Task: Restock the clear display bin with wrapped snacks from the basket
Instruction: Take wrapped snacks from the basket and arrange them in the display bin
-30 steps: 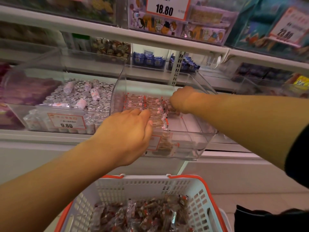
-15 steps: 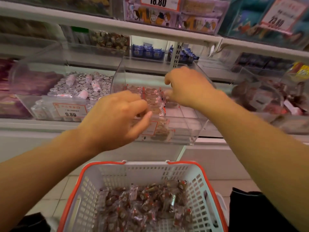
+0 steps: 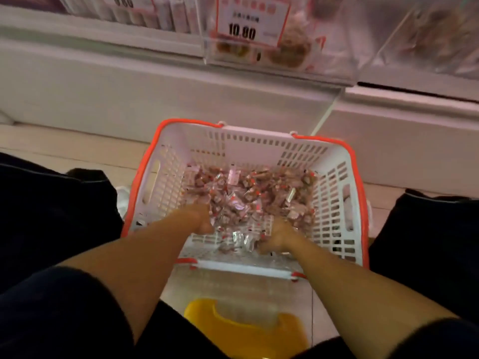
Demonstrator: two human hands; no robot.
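Observation:
A white basket (image 3: 166, 182) with an orange rim stands on the floor between my knees. A heap of wrapped snacks (image 3: 248, 193) in clear and red wrappers lies in it. My left hand (image 3: 199, 220) reaches down into the near left of the heap, fingers curled into the wrappers. My right hand (image 3: 278, 235) is at the near right of the heap, fingers curled round some snacks. The clear display bin (image 3: 326, 47) with a 10.80 price tag (image 3: 248, 22) juts out from the shelf at the top edge, with a few snacks behind its front wall.
Neighbouring clear bins sit left (image 3: 145, 14) and right (image 3: 427, 35) of the display bin. A white cabinet base (image 3: 129, 86) runs below them. A yellow stool (image 3: 246, 330) shows under me, and my dark trouser legs (image 3: 51, 203) flank the basket.
Both hands have left the display bin and dropped into the basket. The view has tilted down from the shelf to the floor.

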